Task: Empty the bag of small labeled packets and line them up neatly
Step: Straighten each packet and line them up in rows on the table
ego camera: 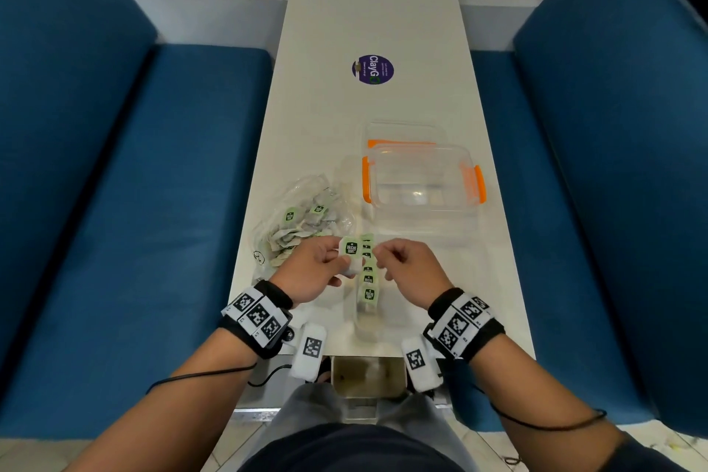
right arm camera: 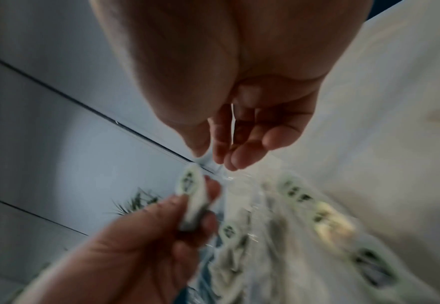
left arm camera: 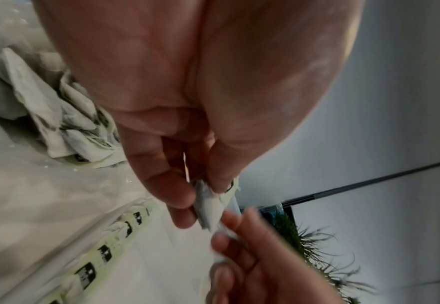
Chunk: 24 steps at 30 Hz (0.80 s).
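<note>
Just above the table, my left hand (ego camera: 342, 256) pinches a small white packet (ego camera: 351, 246) with a green and black label between thumb and fingers. The left wrist view shows the same packet (left arm camera: 210, 207) edge-on. My right hand (ego camera: 378, 255) meets it from the right, thumb and fingertips (right arm camera: 226, 162) pinched on a thin clear edge of the packet. Under both hands, a row of packets (ego camera: 368, 282) runs toward me, labels up. The clear bag (ego camera: 302, 218), holding several more packets, lies crumpled to the left.
Two clear boxes with orange handles (ego camera: 423, 180) stand behind my right hand, beside the bag. A round purple sticker (ego camera: 373, 69) sits farther up the narrow white table (ego camera: 367, 11). Blue benches flank the table on both sides.
</note>
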Tool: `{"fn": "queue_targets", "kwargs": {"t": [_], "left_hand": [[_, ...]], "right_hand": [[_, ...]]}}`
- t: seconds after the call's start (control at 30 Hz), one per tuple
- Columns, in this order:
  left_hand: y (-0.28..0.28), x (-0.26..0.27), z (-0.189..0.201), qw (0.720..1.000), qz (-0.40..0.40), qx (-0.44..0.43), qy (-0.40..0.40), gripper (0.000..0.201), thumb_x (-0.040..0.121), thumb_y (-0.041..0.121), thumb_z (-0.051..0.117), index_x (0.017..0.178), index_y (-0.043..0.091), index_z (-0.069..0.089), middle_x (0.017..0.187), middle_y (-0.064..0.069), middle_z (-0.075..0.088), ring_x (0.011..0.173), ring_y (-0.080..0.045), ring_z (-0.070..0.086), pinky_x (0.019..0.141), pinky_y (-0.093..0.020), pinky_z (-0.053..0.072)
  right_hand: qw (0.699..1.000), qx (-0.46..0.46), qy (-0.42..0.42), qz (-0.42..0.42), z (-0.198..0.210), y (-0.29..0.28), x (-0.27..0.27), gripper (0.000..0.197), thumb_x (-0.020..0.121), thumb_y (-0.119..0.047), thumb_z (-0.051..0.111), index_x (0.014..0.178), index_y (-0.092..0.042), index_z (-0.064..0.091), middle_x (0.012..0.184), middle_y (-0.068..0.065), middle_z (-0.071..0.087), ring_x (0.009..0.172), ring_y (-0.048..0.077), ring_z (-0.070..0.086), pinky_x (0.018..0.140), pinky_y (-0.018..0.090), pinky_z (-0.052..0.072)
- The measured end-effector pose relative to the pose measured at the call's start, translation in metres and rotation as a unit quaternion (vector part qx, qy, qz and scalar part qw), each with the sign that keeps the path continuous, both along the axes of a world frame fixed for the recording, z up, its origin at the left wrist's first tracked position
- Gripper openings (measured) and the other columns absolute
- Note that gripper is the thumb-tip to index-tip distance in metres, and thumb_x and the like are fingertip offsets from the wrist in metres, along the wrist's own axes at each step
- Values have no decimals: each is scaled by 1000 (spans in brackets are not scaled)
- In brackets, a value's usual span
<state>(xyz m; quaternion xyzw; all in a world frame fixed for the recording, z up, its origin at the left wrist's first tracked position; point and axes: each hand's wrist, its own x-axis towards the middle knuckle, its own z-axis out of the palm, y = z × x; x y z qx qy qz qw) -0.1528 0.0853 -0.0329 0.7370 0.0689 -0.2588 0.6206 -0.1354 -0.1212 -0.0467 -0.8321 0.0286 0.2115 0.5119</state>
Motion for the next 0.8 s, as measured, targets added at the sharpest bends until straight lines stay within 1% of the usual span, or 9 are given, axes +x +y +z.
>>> {"fn": "queue_targets", "kwargs": {"t": [0.07,0.17,0.3,0.4,0.47,0.5,0.57,0.7,0.8], "left_hand": [[-3,1,3,1000,-5,3,-7,21,103,9,58,114,25,67,97,-4,80,93,-16,76,75,-29,57],[-5,4,8,1000,-13,-3,-15,17,102,10,59,114,19,67,95,-10,79,95,-20,76,77,-31,58],[-5,7,15,999,6,-46,-7,16,102,8,59,116,7,67,98,-10,78,90,-19,74,74,-30,56],[-4,9,20,997,37,-65,-13,15,100,6,61,113,10,67,99,-6,78,84,-17,71,71,-29,56],[-4,11,23,996,48,-73,-27,16,100,4,60,113,11,67,103,-9,78,82,-16,70,69,-25,56],[-4,12,24,996,50,-71,-35,17,100,4,60,115,9,68,105,-11,78,82,-15,69,69,-24,55],[-6,15,27,995,51,-66,-49,20,100,4,60,118,9,68,103,-12,78,82,-15,69,69,-23,55],[-10,20,30,993,80,-73,-46,20,99,3,62,118,9,64,92,-7,78,83,-17,72,70,-26,56],[-13,23,31,990,102,-87,-34,15,97,3,64,108,12,62,90,-9,78,86,-21,74,73,-30,55]], "right_hand": [[999,29,-24,18,16,6,6,14,97,-32,67,91,-25,76,82,-8,74,67,4,63,73,26,54],[998,38,-40,42,27,11,14,14,96,-28,69,90,-18,77,82,-5,75,66,3,63,71,24,53],[996,71,-58,2,35,11,21,14,99,-21,66,88,-13,71,71,-9,67,61,8,63,64,18,48],[991,109,-74,-36,39,11,24,11,100,-18,64,91,-13,69,70,-13,67,60,9,63,61,17,48],[988,131,-71,-42,42,11,25,9,100,-17,64,96,-12,70,75,-9,70,62,9,64,62,17,48],[988,137,-66,-32,43,11,25,8,100,-18,65,98,-12,71,78,-4,71,64,10,64,62,18,49],[990,128,-63,-5,43,10,25,7,98,-18,67,95,-14,72,78,0,71,66,12,65,64,20,49],[991,111,-73,8,44,5,27,18,97,-15,69,84,-26,72,70,-14,69,66,10,64,65,19,47],[991,99,-82,34,46,2,27,15,95,-15,72,84,-25,73,68,-17,65,65,6,60,66,17,46]]}}
